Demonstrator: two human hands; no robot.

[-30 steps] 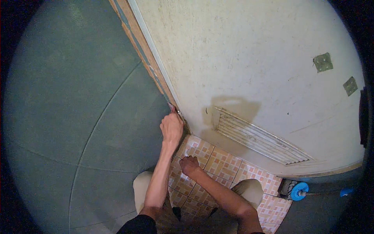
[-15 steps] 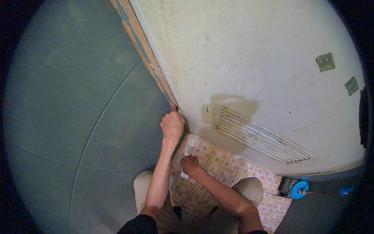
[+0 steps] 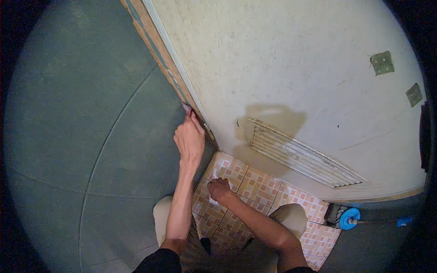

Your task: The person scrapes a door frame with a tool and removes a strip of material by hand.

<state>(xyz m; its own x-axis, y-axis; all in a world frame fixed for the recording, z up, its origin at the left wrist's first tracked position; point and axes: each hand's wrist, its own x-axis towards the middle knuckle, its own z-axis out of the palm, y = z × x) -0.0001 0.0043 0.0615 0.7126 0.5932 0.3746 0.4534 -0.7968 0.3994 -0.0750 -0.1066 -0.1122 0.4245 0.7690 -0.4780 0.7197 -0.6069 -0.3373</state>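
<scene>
My left hand is closed around a small pinkish-white flat piece, whose exact kind I cannot make out. Its tip touches the bare wooden door frame, which carries streaks of grey-green paint or filler along its length. Past the frame's right edge a pale strip borders the stained white door. My right hand is curled into a fist above the patterned tile floor, touching nothing that I can see. That forearm lies across my right knee.
A grey-green wall with curved grooves fills the left side. Low on the door is a slatted vent. To the lower right, a round blue piece on a rod sits by a dark block. Two green patches mark the door.
My left hand has moved up along the door frame and slightly left, with the small piece still in its fingers. My right hand has hardly shifted.
</scene>
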